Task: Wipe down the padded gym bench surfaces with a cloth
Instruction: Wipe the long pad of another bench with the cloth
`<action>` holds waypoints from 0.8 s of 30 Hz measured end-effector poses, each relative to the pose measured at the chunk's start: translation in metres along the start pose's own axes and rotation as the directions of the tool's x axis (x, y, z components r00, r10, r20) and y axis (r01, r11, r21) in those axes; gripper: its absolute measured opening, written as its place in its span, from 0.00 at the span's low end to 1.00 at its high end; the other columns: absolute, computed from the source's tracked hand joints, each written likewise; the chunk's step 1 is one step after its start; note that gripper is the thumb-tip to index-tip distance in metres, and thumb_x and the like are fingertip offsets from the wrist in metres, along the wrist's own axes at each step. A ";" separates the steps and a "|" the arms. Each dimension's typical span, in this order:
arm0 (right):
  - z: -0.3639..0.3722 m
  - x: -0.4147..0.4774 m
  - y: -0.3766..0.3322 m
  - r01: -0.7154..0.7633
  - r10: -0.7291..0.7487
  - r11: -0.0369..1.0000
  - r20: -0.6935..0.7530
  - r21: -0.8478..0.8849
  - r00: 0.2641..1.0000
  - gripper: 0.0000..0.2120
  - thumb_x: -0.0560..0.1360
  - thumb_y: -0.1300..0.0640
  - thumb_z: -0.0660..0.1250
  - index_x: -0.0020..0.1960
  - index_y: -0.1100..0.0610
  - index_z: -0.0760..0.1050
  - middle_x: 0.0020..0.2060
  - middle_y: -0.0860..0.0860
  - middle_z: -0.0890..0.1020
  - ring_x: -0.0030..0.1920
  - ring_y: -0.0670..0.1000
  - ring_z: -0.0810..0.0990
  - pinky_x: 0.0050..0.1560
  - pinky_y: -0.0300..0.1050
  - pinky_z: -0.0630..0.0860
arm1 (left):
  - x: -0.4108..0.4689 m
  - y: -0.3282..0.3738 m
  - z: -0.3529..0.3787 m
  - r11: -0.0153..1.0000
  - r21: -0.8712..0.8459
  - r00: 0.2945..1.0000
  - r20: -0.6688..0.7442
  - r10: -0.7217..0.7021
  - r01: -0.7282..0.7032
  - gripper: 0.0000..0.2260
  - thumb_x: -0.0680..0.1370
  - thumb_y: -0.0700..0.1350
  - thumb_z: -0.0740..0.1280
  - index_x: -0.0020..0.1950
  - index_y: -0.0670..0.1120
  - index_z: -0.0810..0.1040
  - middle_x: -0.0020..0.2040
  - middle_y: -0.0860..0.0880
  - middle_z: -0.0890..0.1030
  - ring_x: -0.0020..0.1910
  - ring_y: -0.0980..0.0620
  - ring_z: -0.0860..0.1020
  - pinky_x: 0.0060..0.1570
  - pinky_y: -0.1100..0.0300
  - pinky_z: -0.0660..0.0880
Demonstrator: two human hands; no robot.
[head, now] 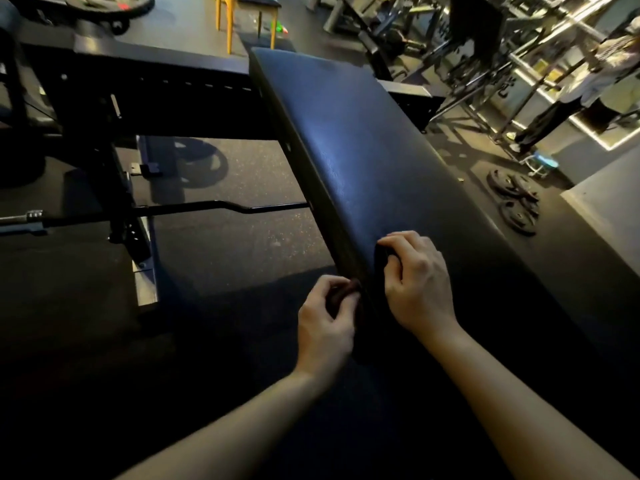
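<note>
1. Your left hand [323,320] has its fingers curled round a bunched bit of the dark cloth [341,295], pinching it right at the side edge of the bench pad [363,140].
2. Your right hand [417,282] sits just beside it on top of the pad, fingers bent down onto another dark fold that looks like the same cloth. It's dark on dark, so the cloth's outline is hard to make out.
3. Ahead of both hands the pad runs away from you as one long black strip, nothing lying on it.
4. Out past your left hand, down on the speckled floor, a bent bar [221,206] lies crosswise with its end reaching under the pad's edge, and the black bench frame [156,95] stands beyond it.
5. Out past your right hand a pile of weight plates [516,206] lies on the floor, well apart from the bench.
6. Farther off that way there's a small teal-topped stool [543,162] and a person [588,88] standing by the racks.
7. Far ahead beyond the pad's end stands a chair with yellow legs [228,26].
</note>
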State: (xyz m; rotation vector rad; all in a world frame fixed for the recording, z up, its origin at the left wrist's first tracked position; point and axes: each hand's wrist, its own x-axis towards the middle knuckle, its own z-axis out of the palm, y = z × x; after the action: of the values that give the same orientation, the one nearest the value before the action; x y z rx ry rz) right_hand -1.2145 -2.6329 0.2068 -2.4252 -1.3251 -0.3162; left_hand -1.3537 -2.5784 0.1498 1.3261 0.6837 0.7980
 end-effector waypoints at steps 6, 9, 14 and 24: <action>0.009 0.040 -0.013 0.009 -0.008 0.997 0.006 -0.081 1.000 0.09 0.72 0.59 0.61 0.49 0.57 0.78 0.45 0.53 0.78 0.46 0.58 0.76 0.48 0.57 0.75 | 0.149 0.001 -0.019 0.990 0.142 0.989 -0.147 0.031 -0.010 0.07 0.78 0.39 0.71 0.45 0.51 0.78 0.39 0.57 0.80 0.39 0.58 0.78 0.46 0.60 0.76; 0.032 0.083 -0.029 0.053 -0.052 0.997 0.029 -0.050 0.998 0.11 0.74 0.60 0.63 0.55 0.56 0.80 0.50 0.54 0.80 0.50 0.58 0.77 0.50 0.54 0.73 | 0.187 0.001 -0.029 0.994 0.109 0.979 -0.203 0.021 0.001 0.06 0.79 0.39 0.71 0.46 0.50 0.78 0.39 0.56 0.80 0.39 0.62 0.78 0.46 0.62 0.75; 0.052 0.101 -0.031 0.014 -0.015 1.000 -0.029 -0.022 0.999 0.11 0.77 0.60 0.61 0.56 0.56 0.80 0.51 0.52 0.79 0.51 0.56 0.75 0.52 0.55 0.74 | 0.098 -0.017 -0.023 0.999 0.006 0.999 -0.032 -0.035 0.035 0.06 0.79 0.36 0.70 0.49 0.48 0.81 0.43 0.51 0.84 0.44 0.58 0.82 0.48 0.64 0.77; 0.055 0.102 -0.034 -0.006 0.004 0.999 -0.040 -0.038 0.999 0.12 0.75 0.60 0.61 0.55 0.54 0.78 0.51 0.51 0.78 0.52 0.56 0.74 0.51 0.53 0.72 | 0.164 -0.004 -0.020 0.998 0.070 0.976 -0.217 0.010 0.005 0.06 0.79 0.37 0.70 0.49 0.48 0.80 0.41 0.54 0.82 0.41 0.60 0.79 0.46 0.61 0.77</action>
State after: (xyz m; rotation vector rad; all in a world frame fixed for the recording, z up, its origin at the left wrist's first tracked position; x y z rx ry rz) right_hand -1.1868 -2.5154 0.2008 -2.4397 -1.3075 -0.3900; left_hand -1.2767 -2.4324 0.1450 1.3142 0.8899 0.9373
